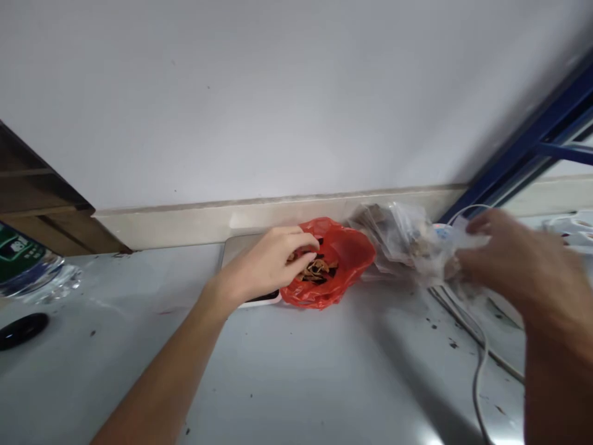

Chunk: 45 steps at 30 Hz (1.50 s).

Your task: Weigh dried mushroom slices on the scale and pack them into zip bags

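Observation:
A red plastic bag [354,256] stands with its mouth wide, brown dried strips and dark pieces [317,270] inside. My left hand [273,262] reaches over its left rim, thumb and forefinger curved but apart above the strips; the other fingertips are partly hidden. Under that hand lies a flat pale kitchen scale [238,247] with a dark display strip, partly covered by the hand and bag. To the right, my right hand [519,259] is smeared by motion and pinches a clear plastic bag [435,259], whose contents I cannot make out well.
More clear bags [375,225] lie against the wall behind the red bag. Pale cables [482,352] run across the right of the white table [278,383]. At the left are a large clear bottle [28,266] and a black oval object [23,330]. A blue frame [523,148] rises at right.

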Tool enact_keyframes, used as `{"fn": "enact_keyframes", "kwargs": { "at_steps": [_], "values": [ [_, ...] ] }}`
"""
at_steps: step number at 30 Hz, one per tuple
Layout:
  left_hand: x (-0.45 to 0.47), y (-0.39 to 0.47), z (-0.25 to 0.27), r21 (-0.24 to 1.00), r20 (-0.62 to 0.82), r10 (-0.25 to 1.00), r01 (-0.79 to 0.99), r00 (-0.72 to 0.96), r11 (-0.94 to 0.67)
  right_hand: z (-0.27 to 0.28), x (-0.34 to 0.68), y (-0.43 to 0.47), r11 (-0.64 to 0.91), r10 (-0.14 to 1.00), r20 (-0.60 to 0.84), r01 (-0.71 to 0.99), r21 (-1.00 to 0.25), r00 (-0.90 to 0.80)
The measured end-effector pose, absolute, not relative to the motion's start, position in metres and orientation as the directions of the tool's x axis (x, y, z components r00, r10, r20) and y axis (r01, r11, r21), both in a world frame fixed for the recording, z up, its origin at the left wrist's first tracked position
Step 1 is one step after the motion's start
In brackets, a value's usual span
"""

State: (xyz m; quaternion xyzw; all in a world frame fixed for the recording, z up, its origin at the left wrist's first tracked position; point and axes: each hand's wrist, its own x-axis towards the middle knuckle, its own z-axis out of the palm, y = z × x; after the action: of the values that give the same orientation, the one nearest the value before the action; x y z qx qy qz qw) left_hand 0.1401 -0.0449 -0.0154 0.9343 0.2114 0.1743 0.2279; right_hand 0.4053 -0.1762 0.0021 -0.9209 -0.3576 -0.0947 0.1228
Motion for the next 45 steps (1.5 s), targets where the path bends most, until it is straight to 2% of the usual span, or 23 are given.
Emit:
{"fn": "enact_keyframes", "kwargs": {
  "at_steps": [1,2,3,5,8,11,14,17,21,26,30,34,36,41,45],
  "values": [
    [0.139,-0.044,-0.014,0.519,0.254,0.490,0.310,0.834,-0.797,0.016,0.396,-0.175,-0.739,0.574,0.275,0.632,-0.232,0.772],
    [0.139,-0.042,-0.013,0.544,0.286,0.512,0.302,0.810,-0.783,0.029,0.386,-0.171,-0.694,0.557,0.317,0.640,-0.330,0.768],
    [0.138,-0.040,-0.012,0.573,0.324,0.537,0.290,0.779,-0.767,0.040,0.376,-0.167,-0.577,0.583,0.359,0.682,-0.448,0.729],
    [0.135,-0.036,-0.011,0.624,0.409,0.580,0.248,0.704,-0.741,0.052,0.359,-0.153,-0.271,0.725,0.352,0.715,-0.644,0.592],
    [0.130,-0.031,-0.010,0.645,0.527,0.595,0.172,0.607,-0.745,0.051,0.342,-0.130,0.040,0.942,0.241,0.635,-0.771,0.233],
    [0.123,-0.029,-0.005,0.642,0.568,0.595,0.147,0.569,-0.753,0.042,0.335,-0.111,0.196,0.978,0.208,0.481,-0.854,-0.028],
    [0.120,-0.030,0.001,0.672,0.553,0.638,0.166,0.535,-0.721,0.039,0.336,-0.100,0.197,0.980,0.176,0.409,-0.891,-0.089],
    [0.118,-0.029,0.005,0.698,0.584,0.684,0.160,0.437,-0.698,0.043,0.345,-0.092,0.185,0.978,0.114,0.473,-0.861,-0.174],
    [0.117,-0.025,0.003,0.744,0.599,0.723,0.095,0.344,-0.662,0.045,0.353,-0.086,0.243,0.950,0.084,0.546,-0.802,-0.300],
    [0.118,-0.018,-0.003,0.802,0.564,0.784,0.053,0.258,-0.595,0.029,0.348,-0.088,0.092,0.993,0.037,0.549,-0.831,-0.111],
    [0.115,-0.013,-0.003,0.880,0.471,0.859,-0.030,0.203,-0.475,0.013,0.346,-0.088,0.041,0.997,0.006,0.440,-0.897,-0.081],
    [0.099,-0.009,0.004,0.948,0.298,0.920,0.030,0.255,-0.316,0.008,0.345,-0.089,0.072,0.993,0.048,0.226,-0.972,-0.109],
    [0.089,-0.006,0.007,0.956,0.245,0.928,0.087,0.282,-0.279,0.007,0.343,-0.089,0.083,0.986,0.056,0.176,-0.981,-0.155],
    [0.073,0.004,0.007,0.913,0.236,0.865,0.204,0.442,-0.353,0.005,0.336,-0.086,0.105,0.977,0.052,0.257,-0.961,-0.207],
    [0.067,0.008,0.004,0.927,0.266,0.881,0.149,0.390,-0.345,0.005,0.327,-0.082,0.105,0.985,0.061,0.277,-0.955,-0.162]
  ]
}}
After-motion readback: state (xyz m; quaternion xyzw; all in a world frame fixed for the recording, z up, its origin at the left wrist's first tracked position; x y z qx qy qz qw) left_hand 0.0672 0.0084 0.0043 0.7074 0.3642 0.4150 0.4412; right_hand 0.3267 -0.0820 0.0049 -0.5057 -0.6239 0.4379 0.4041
